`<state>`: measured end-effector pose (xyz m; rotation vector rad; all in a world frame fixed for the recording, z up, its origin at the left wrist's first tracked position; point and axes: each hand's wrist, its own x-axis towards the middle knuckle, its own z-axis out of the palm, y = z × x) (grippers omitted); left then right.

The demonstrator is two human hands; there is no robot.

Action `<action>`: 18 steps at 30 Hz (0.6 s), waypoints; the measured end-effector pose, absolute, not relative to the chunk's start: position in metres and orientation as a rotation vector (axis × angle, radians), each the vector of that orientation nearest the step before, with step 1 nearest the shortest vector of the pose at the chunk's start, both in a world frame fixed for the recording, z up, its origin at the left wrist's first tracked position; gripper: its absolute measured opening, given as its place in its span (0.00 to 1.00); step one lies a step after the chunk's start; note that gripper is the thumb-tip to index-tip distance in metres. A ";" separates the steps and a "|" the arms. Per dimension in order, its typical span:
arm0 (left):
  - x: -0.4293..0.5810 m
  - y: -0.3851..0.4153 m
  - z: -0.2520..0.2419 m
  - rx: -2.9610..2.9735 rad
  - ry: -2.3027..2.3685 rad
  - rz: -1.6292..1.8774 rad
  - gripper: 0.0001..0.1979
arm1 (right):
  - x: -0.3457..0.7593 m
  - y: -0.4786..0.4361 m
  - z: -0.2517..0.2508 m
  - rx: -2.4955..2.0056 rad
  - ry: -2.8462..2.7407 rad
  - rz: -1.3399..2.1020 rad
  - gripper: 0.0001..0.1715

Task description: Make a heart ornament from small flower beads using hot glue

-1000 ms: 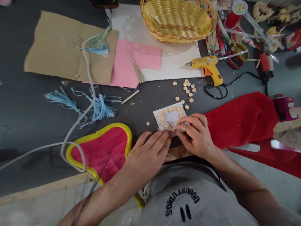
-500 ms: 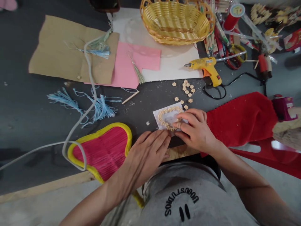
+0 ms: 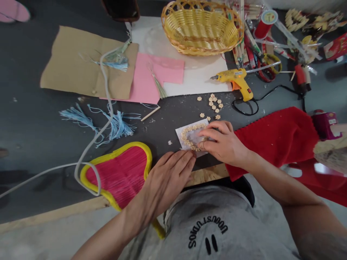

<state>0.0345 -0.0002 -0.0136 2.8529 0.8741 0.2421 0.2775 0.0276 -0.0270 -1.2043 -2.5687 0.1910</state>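
Observation:
On the table in front of me lies a small white paper (image 3: 181, 133) with a ring of pale flower beads (image 3: 187, 136) on it. My left hand (image 3: 173, 168) rests flat along the paper's near edge, its fingers stretched out and holding nothing. From the right, my right hand (image 3: 221, 141) reaches over the ring, thumb and fingers bent around a flower bead (image 3: 205, 138) on its right side. That hand covers part of the ring and the paper's right end. Just beyond the paper are several loose flower beads (image 3: 215, 104).
A yellow glue gun (image 3: 235, 77) lies beyond the loose beads, near a wicker basket (image 3: 200, 32). Left are blue tassels (image 3: 118, 124), a pink bell-shaped piece (image 3: 119, 173) with yellow edging and a white cable (image 3: 92, 146). Red cloth (image 3: 279, 139) lies right; red thread (image 3: 265, 25) stands behind.
My right fingers have shifted slightly over the bead ring, and the hand now covers a loose bead by the paper. My left hand stays put. The whole view has tilted slightly.

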 end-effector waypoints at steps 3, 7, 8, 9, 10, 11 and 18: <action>0.035 -0.001 -0.015 2.862 0.872 0.238 0.17 | 0.278 0.030 -0.026 -1.176 -2.544 0.215 0.07; 0.035 -0.001 -0.016 2.853 0.874 0.229 0.17 | 0.283 0.030 -0.025 -1.163 -2.504 0.252 0.07; 0.035 -0.001 -0.016 2.853 0.874 0.223 0.17 | 0.285 0.029 -0.024 -1.174 -2.489 0.253 0.08; 0.035 -0.001 -0.015 2.853 0.874 0.216 0.17 | 0.287 0.027 -0.023 -1.190 -2.471 0.254 0.08; 0.036 -0.001 -0.015 2.853 0.874 0.208 0.17 | 0.289 0.026 -0.023 -1.212 -2.444 0.258 0.07; 0.036 -0.001 -0.015 2.853 0.872 0.203 0.18 | 0.290 0.023 -0.022 -1.235 -2.412 0.266 0.07; 0.037 0.001 -0.009 2.777 0.895 0.168 0.18 | 0.288 -0.001 -0.025 -1.307 -2.199 0.285 0.03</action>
